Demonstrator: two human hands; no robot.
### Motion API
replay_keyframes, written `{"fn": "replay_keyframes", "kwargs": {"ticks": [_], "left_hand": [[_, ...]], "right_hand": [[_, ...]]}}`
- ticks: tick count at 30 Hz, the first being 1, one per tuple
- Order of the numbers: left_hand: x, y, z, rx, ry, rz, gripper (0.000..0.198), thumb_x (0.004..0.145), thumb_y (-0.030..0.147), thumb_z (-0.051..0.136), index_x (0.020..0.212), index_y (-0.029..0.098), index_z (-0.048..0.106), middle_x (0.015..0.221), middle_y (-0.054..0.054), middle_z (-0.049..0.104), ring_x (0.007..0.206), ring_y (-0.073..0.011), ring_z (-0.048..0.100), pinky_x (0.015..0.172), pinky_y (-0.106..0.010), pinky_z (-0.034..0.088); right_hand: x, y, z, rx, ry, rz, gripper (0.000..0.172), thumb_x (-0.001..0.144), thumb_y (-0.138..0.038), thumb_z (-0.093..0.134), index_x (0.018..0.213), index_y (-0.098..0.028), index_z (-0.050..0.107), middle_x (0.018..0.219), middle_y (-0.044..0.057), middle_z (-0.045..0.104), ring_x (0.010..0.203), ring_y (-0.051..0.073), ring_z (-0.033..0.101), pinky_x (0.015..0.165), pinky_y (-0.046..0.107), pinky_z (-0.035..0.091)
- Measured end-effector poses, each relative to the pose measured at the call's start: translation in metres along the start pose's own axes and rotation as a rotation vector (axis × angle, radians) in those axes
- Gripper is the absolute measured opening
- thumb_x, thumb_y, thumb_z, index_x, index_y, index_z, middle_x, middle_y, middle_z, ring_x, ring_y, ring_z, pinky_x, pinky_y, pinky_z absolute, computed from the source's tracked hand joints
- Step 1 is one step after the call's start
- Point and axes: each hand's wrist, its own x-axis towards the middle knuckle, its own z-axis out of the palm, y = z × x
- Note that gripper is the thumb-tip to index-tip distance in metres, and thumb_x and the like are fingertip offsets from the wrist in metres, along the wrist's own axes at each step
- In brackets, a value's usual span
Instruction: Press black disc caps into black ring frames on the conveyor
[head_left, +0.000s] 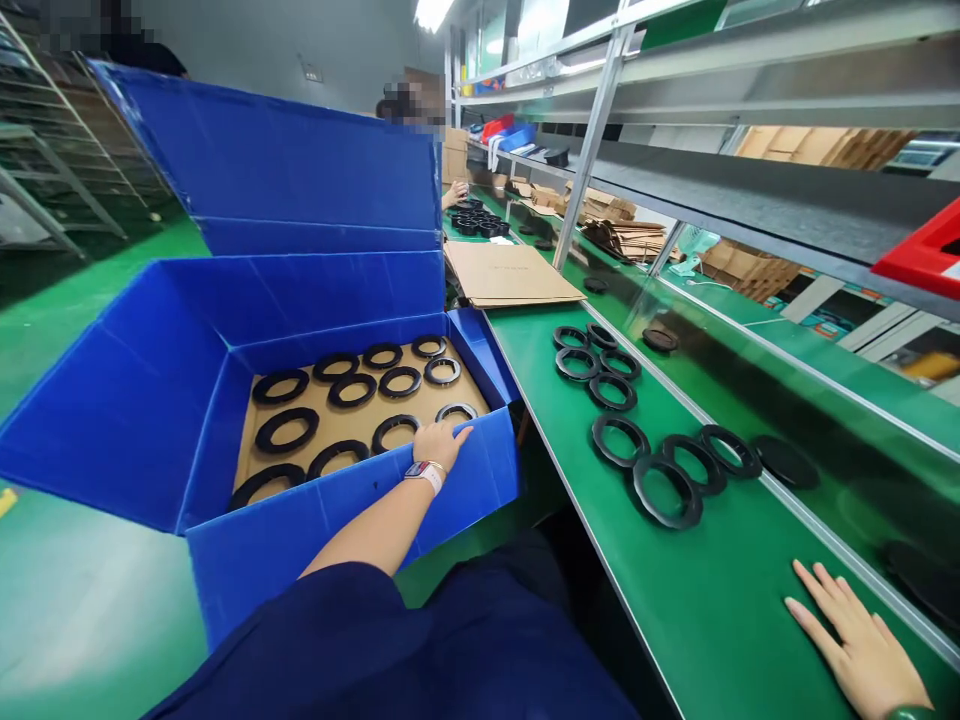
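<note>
My left hand (439,441) reaches into an open blue plastic crate (150,400) on my left. Its fingers rest on or just over a black ring (456,411) at the near right corner; I cannot tell whether they grip it. Several black rings (285,430) lie in rows on a brown cardboard sheet (352,415) inside the crate. My right hand (855,640) lies flat, fingers spread, on the green conveyor belt (675,600), holding nothing. Several more black rings (667,490) lie on the belt ahead of that hand.
A flat brown cardboard sheet (510,272) lies at the belt's far end. A metal rail (825,530) borders the belt, with black discs (785,462) beyond it. Shelves (750,190) hold stacked cardboard. Another person's hand (454,192) works at rings farther along. Green floor lies to the left.
</note>
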Motion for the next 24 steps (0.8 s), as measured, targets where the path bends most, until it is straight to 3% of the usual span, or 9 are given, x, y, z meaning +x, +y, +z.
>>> {"fn": "replay_keyframes", "kwargs": {"ticks": [4,9,15,19,22,24], "left_hand": [[-0.004,-0.029,-0.009,0.037,-0.01,0.042,0.064,0.094,0.072,0.035,0.082,0.016,0.063,0.086,-0.012,0.067,0.086,-0.028,0.062,0.077,-0.038,0.041],[-0.022,-0.061,-0.017,0.076,-0.022,0.058,0.065,0.091,0.076,0.033,0.076,0.019,0.061,0.082,-0.01,0.068,0.084,-0.0294,0.062,0.072,-0.037,0.036],[-0.029,-0.056,-0.021,0.093,-0.046,0.059,0.061,0.091,0.074,0.034,0.078,0.021,0.06,0.086,-0.009,0.07,0.087,-0.0291,0.064,0.073,-0.036,0.038],[-0.023,-0.056,-0.028,0.073,-0.082,0.034,0.056,0.091,0.068,0.033,0.073,0.022,0.059,0.081,-0.008,0.07,0.081,-0.03,0.066,0.069,-0.036,0.04],[-0.018,-0.056,-0.04,0.039,-0.107,0.023,0.057,0.09,0.067,0.031,0.068,0.022,0.058,0.079,-0.012,0.069,0.08,-0.0348,0.066,0.069,-0.039,0.042],[-0.017,-0.044,-0.051,-0.048,-0.12,0.021,0.059,0.089,0.067,0.035,0.061,0.02,0.057,0.076,-0.015,0.068,0.078,-0.038,0.066,0.07,-0.043,0.044]], "right_hand": [[-0.002,-0.016,-0.005,0.025,0.017,0.043,0.075,0.095,-0.068,0.014,0.156,-0.028,0.031,0.158,0.0,0.025,0.146,0.031,0.02,0.112,0.064,0.031],[-0.003,-0.017,-0.004,0.059,0.053,0.044,0.071,0.095,-0.072,0.019,0.157,-0.036,0.027,0.158,-0.004,0.025,0.145,0.03,0.023,0.113,0.064,0.03],[0.002,-0.031,-0.01,0.084,-0.001,0.11,0.078,0.094,-0.075,0.021,0.156,-0.029,0.033,0.158,0.0,0.025,0.147,0.028,0.018,0.119,0.057,0.021],[0.01,-0.068,-0.04,0.063,-0.084,0.202,0.077,0.093,-0.071,0.021,0.153,-0.026,0.04,0.158,0.001,0.026,0.148,0.025,0.013,0.121,0.052,0.016],[0.018,-0.1,-0.068,0.019,-0.175,0.294,0.064,0.1,-0.054,0.031,0.155,-0.022,0.036,0.159,0.004,0.022,0.148,0.027,0.012,0.121,0.052,0.014],[0.018,-0.12,-0.082,0.009,-0.172,0.344,0.059,0.103,-0.048,0.032,0.155,-0.019,0.034,0.159,0.008,0.022,0.147,0.031,0.014,0.119,0.055,0.016]]}}
